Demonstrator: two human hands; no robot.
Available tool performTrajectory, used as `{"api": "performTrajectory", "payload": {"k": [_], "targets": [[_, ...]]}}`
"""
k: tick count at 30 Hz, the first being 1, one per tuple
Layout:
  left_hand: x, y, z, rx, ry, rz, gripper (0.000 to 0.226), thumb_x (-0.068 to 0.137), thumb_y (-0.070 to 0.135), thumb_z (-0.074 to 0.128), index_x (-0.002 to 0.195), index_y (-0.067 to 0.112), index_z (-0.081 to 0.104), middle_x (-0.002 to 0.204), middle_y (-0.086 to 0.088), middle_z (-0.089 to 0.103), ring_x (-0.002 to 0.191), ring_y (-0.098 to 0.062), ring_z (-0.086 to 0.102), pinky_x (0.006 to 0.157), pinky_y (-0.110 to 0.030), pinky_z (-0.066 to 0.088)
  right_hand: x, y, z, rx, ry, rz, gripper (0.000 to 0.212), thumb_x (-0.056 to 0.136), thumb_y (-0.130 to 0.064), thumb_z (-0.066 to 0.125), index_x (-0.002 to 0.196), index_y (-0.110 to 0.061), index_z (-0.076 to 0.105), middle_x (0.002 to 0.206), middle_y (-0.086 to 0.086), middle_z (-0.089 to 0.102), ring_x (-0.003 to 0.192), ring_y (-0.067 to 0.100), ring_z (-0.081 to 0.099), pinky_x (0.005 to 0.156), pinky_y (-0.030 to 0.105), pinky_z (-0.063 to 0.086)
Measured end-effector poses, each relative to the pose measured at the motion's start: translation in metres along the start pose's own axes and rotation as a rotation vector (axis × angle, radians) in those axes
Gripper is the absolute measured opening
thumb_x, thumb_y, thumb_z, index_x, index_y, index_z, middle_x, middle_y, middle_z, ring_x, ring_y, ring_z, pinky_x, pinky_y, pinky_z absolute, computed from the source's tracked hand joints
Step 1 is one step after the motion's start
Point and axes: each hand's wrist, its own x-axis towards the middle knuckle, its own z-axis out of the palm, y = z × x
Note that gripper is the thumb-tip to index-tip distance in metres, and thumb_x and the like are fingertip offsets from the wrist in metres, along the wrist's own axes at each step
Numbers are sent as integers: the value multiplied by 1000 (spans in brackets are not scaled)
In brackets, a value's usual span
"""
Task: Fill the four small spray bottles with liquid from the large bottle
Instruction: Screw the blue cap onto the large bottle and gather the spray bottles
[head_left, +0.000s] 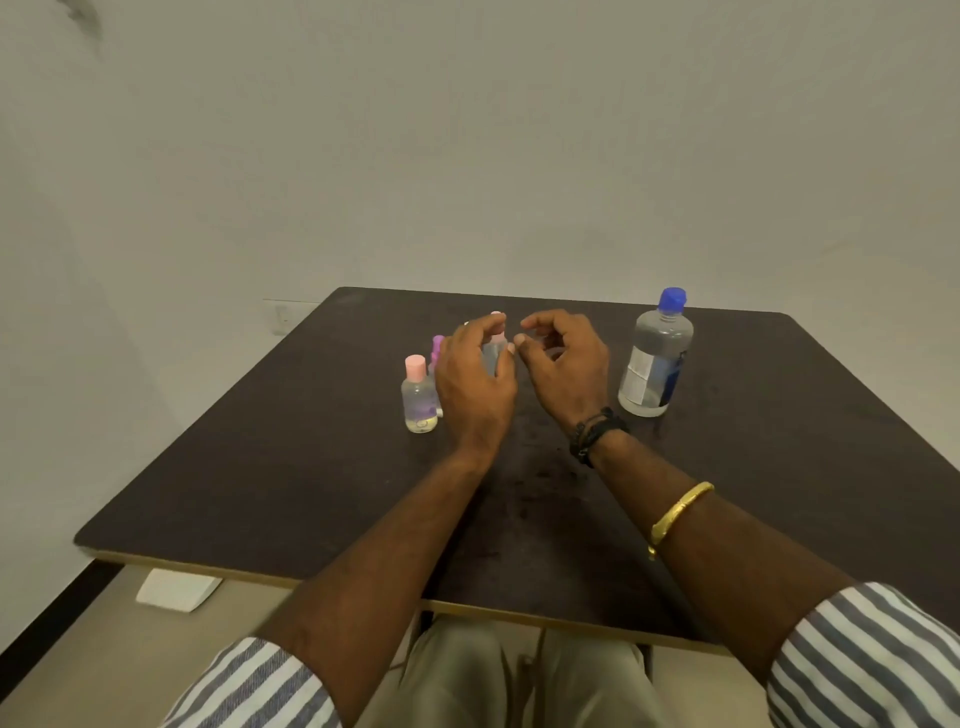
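— What does everything stand on?
— A dark brown counter (779, 415) with a pale edge along its near side. The middle of its top is scuffed and speckled.
— And behind it?
— A plain off-white wall (467, 156). It has a dark smudge (80, 18) high on the left and a wall socket (281, 316) low down, just past the counter's far left corner.
— Lower down?
— A beige floor (119, 654), a dark strip (47, 616) along its left edge, and a white block (176, 590) lying beneath the counter's near left edge.
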Motion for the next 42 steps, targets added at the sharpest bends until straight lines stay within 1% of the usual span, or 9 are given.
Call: {"api": "performTrajectory", "payload": {"k": [3, 7, 12, 19, 24, 27, 30, 36, 42], "targets": [[-1, -3, -20, 160, 67, 55, 37, 88, 27, 70, 125, 21, 64, 119, 9, 65, 113, -13, 55, 93, -42, 48, -2, 1, 11, 23, -35, 57, 24, 84, -28, 78, 105, -21, 70, 102, 0, 62, 86, 8, 62, 74, 19, 53], [-1, -15, -40, 269, 114, -29, 73, 81, 40, 79, 143, 21, 48, 147, 2, 48, 136, -18, 41, 109, -47, 33, -6, 2, 21, 60, -113, 147, 44, 81, -29, 82, 121, -24, 63, 119, 0, 59, 102, 12, 61, 84, 25, 53], [-2, -39, -59, 146, -61, -256, 110, 70, 39, 89, 156, 16, 25, 158, -6, 34, 144, -22, 33, 113, -42, 34, -2, 11, 27, 93, -267, 228, 76, 78, -28, 86, 144, -26, 47, 145, 3, 53, 129, 18, 51, 102, 32, 47], [-2, -58, -62, 31, -198, -451, 94, 65, 32, 93, 143, 14, 43, 132, -3, 56, 118, -21, 56, 92, -28, 50, 6, 23, 37, 156, -412, 343, 101, 78, -15, 86, 158, -23, 26, 156, 9, 43, 142, 25, 43, 114, 47, 42], [5, -70, -54, 11, -195, -464, 69, 64, 24, 95, 123, 14, 60, 113, 0, 67, 100, -19, 65, 84, -34, 59, 13, 32, 45, 112, -392, 367, 89, 81, -10, 82, 155, -18, 34, 143, 8, 56, 130, 24, 54, 110, 45, 47], [11, -74, -55, 4, -221, -459, 54, 66, 19, 93, 113, 16, 64, 104, 2, 69, 93, -17, 67, 81, -33, 58, 19, 36, 48, 66, -378, 315, 57, 82, -9, 81, 135, -14, 60, 126, 5, 67, 115, 22, 62, 104, 47, 51], [17, -77, -54, 7, -233, -462, 44, 70, 16, 91, 104, 21, 64, 93, 8, 68, 84, -12, 66, 73, -25, 54, 19, 38, 46, 117, -391, 322, 39, 84, -12, 79, 121, -15, 69, 114, 2, 71, 105, 22, 66, 99, 47, 54], [25, -85, -50, -38, -280, -456, 41, 70, 16, 90, 105, 18, 69, 96, 5, 73, 90, -17, 71, 77, -31, 60, 11, 37, 44, 236, -424, 329, 39, 79, -19, 73, 117, -17, 68, 112, 1, 72, 105, 21, 68, 98, 49, 55], [32, -97, -50, -78, -304, -433, 48, 66, 20, 94, 108, 14, 72, 100, -1, 76, 90, -18, 74, 81, -41, 62, 2, 34, 47, 325, -436, 264, 46, 75, 1, 83, 116, -13, 67, 111, 0, 72, 98, 11, 71, 85, 24, 58]]}}
